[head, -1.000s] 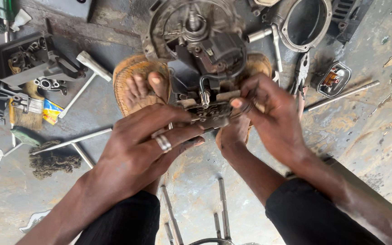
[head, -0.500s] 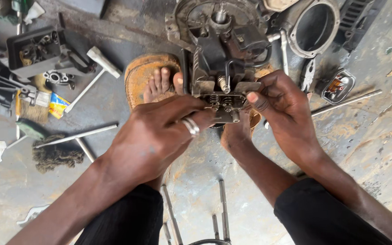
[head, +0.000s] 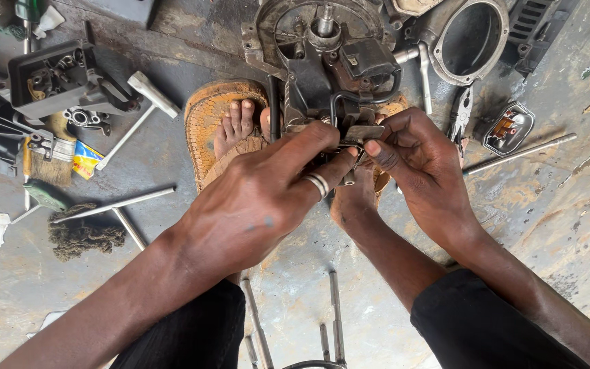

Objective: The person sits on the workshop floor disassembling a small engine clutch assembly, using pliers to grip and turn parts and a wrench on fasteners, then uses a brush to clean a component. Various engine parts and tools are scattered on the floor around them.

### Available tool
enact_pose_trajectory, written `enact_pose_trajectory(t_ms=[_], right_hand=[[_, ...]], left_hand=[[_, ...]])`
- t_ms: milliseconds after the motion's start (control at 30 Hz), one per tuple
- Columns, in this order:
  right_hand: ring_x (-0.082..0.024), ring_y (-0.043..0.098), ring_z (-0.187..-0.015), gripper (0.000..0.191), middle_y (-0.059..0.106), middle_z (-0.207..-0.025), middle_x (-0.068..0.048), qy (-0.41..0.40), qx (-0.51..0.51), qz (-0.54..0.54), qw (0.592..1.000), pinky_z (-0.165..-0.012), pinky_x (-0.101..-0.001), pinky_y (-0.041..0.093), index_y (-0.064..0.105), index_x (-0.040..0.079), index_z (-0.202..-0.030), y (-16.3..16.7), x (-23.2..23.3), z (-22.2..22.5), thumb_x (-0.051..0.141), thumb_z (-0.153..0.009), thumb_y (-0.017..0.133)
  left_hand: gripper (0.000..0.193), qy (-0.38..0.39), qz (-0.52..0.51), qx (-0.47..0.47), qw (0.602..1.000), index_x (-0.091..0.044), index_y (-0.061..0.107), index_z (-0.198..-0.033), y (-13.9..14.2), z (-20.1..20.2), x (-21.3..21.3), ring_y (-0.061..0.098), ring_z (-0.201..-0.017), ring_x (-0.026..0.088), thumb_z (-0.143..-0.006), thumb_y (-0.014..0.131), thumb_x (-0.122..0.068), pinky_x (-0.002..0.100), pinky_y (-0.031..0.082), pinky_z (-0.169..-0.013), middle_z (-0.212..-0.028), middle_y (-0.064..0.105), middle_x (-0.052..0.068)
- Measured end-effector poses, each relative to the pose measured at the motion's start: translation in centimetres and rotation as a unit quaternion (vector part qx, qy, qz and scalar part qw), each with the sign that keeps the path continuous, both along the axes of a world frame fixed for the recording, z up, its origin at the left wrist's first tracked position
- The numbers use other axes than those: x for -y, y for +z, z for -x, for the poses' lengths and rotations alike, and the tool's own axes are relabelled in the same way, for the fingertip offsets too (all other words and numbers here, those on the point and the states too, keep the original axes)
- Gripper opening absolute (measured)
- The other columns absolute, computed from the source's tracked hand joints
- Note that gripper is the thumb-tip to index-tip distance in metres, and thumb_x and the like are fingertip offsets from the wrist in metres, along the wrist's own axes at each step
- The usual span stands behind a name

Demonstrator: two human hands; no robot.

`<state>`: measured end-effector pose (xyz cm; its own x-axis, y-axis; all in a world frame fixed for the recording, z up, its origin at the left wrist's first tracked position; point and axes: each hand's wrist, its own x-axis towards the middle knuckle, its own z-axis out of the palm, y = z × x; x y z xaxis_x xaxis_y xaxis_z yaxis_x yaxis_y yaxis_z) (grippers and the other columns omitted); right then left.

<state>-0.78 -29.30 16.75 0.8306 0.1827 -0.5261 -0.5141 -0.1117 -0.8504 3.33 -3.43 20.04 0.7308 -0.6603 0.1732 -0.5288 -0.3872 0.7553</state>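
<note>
Left hand (head: 261,198) and right hand (head: 421,164) both pinched on small metal part (head: 358,137) against engine block (head: 329,68), floor's far edge

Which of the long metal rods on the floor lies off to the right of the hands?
The thin rod beside the small rectangular metal cover. It lies alone, slanting right of the right hand; the others lie left or between the legs.

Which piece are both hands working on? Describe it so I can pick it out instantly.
Start at the dark engine block at top centre, braced between two sandalled feet. At its lower edge sits a small grey metal part, pinched between the left hand and right hand. Unlike the loose rods and housings around it, it sits right against the engine.
</note>
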Motion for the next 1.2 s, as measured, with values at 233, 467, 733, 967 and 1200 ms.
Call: enact_pose_trajectory(t_ms=[233, 467, 733, 967, 1200], right_hand=[[-0.009, 0.067, -0.103, 0.012, 0.070, -0.105, -0.007, 0.013, 0.015, 0.006, 1.000, -0.089, -0.0303, 0.056, 0.055, 0.004, -0.116, -0.02, 0.16, 0.13, 0.010, -0.108, 0.061], [-0.010, 0.066, -0.103, 0.012, 0.069, -0.105, -0.007, 0.009, 0.011, 0.012, 1.000, -0.089, -0.0302, 0.055, 0.054, 0.004, -0.116, 0.21, -0.15, 0.21, 0.009, -0.108, 0.060], [-0.009, 0.067, -0.100, 0.012, 0.069, -0.103, -0.007, 0.009, 0.005, 0.023, 1.000, -0.086, -0.0302, 0.055, 0.054, 0.004, -0.115, 0.32, -0.02, 0.31, 0.010, -0.108, 0.061], [-0.009, 0.066, -0.102, 0.013, 0.069, -0.103, -0.007, 0.009, 0.006, 0.011, 1.000, -0.088, -0.0303, 0.055, 0.054, 0.004, -0.116, 0.19, 0.16, 0.52, 0.011, -0.108, 0.061], [-0.010, 0.066, -0.103, 0.013, 0.068, -0.104, -0.007, 0.011, 0.005, 0.004, 1.000, -0.089, -0.0311, 0.055, 0.053, 0.004, -0.116, 0.25, 0.37, 0.43, 0.012, -0.109, 0.061]], left_hand=[[0.042, 0.007, 0.018, -0.047, 0.999, 0.008, 0.069, -0.127, -0.31, 0.24, 0.47, 0.072, -0.099, 0.025, -0.085, 0.070, 0.006, 0.035, 0.062, -0.083, -0.121, 0.059, 0.013], [0.032, 0.040, 0.053, -0.112, 0.992, 0.006, 0.070, -0.125, -0.35, 0.65, 0.48, 0.072, -0.087, 0.022, -0.093, 0.068, 0.011, 0.034, 0.062, -0.078, -0.112, 0.060, 0.011], [0.039, 0.060, 0.042, -0.085, 0.994, 0.002, 0.073, -0.122, -0.14, 0.74, 0.58, 0.069, -0.094, 0.025, -0.084, 0.070, 0.012, 0.042, 0.056, -0.085, -0.110, 0.060, 0.010], [0.043, 0.062, 0.054, -0.117, 0.990, 0.003, 0.072, -0.123, -0.07, 0.74, 0.79, 0.069, -0.099, 0.026, -0.082, 0.068, 0.014, 0.041, 0.056, -0.086, -0.112, 0.060, 0.011], [0.045, 0.054, 0.075, -0.117, 0.989, 0.006, 0.069, -0.125, -0.32, 0.92, 0.84, 0.072, -0.098, 0.025, -0.082, 0.067, 0.016, 0.035, 0.063, -0.080, -0.112, 0.063, 0.015]])
